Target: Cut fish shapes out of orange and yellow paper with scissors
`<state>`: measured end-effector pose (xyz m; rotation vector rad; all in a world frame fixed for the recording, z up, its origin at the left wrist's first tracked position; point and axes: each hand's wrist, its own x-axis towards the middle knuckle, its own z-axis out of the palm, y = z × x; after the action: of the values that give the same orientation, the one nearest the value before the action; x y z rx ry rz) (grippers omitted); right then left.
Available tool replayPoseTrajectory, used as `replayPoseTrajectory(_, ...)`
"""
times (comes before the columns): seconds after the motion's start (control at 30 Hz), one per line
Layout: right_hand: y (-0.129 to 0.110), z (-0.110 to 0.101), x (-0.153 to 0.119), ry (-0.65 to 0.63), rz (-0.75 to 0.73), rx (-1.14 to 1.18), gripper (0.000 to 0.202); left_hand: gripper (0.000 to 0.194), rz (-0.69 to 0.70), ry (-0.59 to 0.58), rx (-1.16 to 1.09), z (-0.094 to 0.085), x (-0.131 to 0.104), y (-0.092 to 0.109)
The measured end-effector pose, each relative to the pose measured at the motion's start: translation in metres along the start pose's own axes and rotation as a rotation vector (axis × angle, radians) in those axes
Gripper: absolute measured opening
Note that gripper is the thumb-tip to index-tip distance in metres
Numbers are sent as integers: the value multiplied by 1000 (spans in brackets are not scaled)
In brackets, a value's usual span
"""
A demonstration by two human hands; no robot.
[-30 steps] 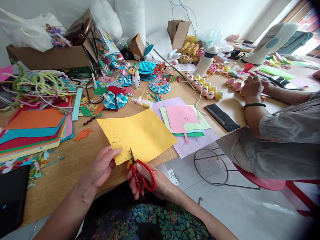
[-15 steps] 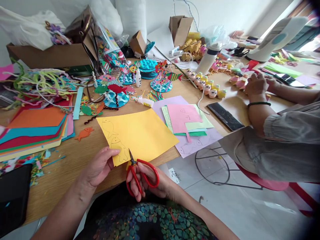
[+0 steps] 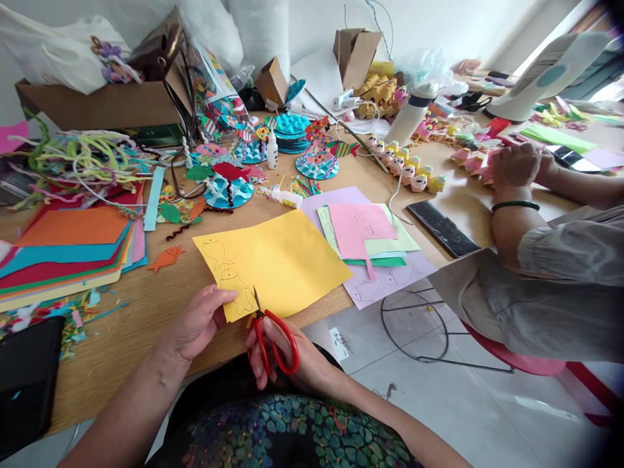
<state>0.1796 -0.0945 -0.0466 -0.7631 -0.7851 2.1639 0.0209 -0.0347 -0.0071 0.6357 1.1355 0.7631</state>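
A yellow sheet [image 3: 287, 260] with fish outlines drawn along its left side lies at the table's front edge. My left hand [image 3: 202, 318] pinches its lower left corner, thumb on top beside the lower fish drawing. In my right hand [image 3: 280, 348] are red-handled scissors [image 3: 295, 354], their dark blades pointing up over the sheet's lower edge, right of that drawing. The blades look nearly closed. Right of the yellow sheet, a pink sheet [image 3: 351, 227] with fish drawings rests on green and purple paper [image 3: 414, 273].
Coloured paper [image 3: 73, 227] is stacked at left, near an orange paper fish [image 3: 166, 258]. Behind are fish decorations [image 3: 227, 188], glue bottles [image 3: 272, 151] and a cardboard box [image 3: 107, 107]. A phone [image 3: 442, 227] lies at right, near another person's hands [image 3: 517, 166].
The scissors' red handles have come closer together and the blades have closed somewhat in my right hand. My left hand keeps its pinch on the yellow sheet. The view has shifted slightly.
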Motion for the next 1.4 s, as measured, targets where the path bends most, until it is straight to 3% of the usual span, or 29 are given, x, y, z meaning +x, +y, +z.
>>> replayPoseTrajectory(0.47, -1, -7, 0, 17, 48, -79, 55, 26, 15, 9, 48, -1, 1, -1)
replayPoseTrajectory(0.87, -4, -8, 5, 12, -29, -73, 54, 15, -18, -11, 29, 2, 1, 0)
replayPoseTrajectory(1.17, -2, -8, 6, 52, 45, -132, 52, 20, 8, 22, 31, -2, -2, -3)
replayPoseTrajectory(1.4, -7, -6, 5, 48, 97, -180, 53, 37, 45, 15, 71, -4, -4, -9)
